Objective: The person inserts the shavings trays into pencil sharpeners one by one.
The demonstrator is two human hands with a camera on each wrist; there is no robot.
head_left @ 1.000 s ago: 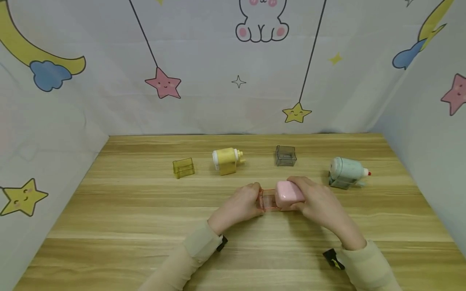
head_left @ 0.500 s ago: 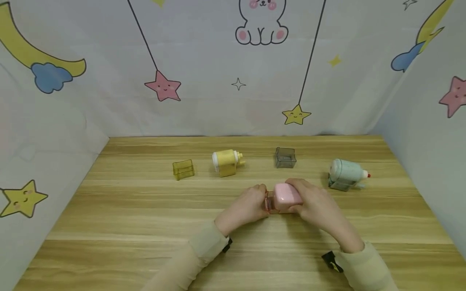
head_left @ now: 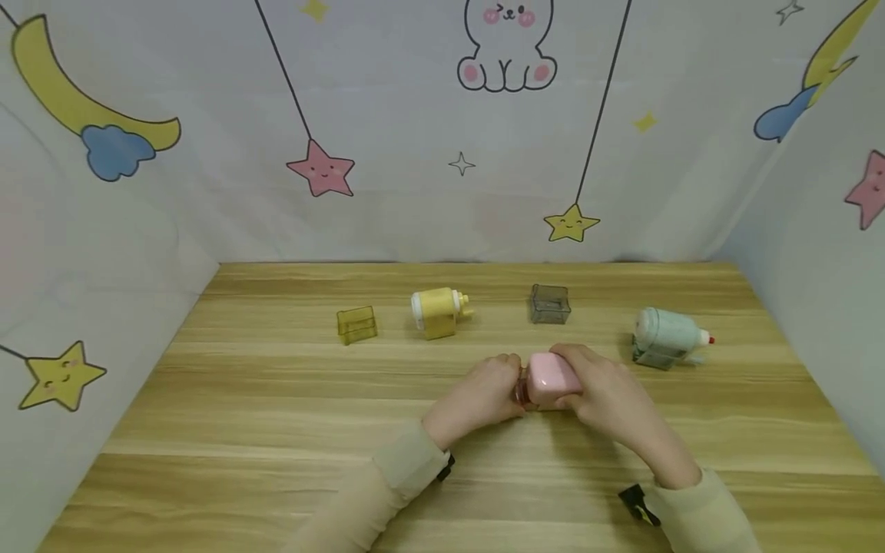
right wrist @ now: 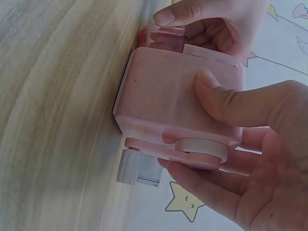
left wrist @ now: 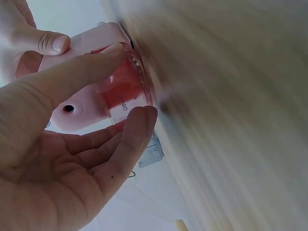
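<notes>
My right hand (head_left: 608,392) grips a pink pencil sharpener (head_left: 551,376) by its body, thumb on one side and fingers on the other. A crank arm with a grey knob (right wrist: 129,166) shows at its end in the right wrist view. With thumb and fingers my left hand (head_left: 477,395) holds the clear red shavings drawer (left wrist: 126,86), which sits partly inside the sharpener at its left end. A round hole (left wrist: 69,109) faces the left wrist camera. In the head view the hands cover most of the drawer.
Behind the hands stand a yellow sharpener (head_left: 437,310), a clear yellow drawer (head_left: 357,326), a clear grey drawer (head_left: 550,305) and a mint-green sharpener (head_left: 667,335). Printed cloth walls (head_left: 387,215) border the wooden table (head_left: 263,430) at the back and sides.
My left hand has moved right, pushing the red drawer further into the pink sharpener, so less of it shows. My right hand holds the sharpener nearly still. The head view has shifted slightly.
</notes>
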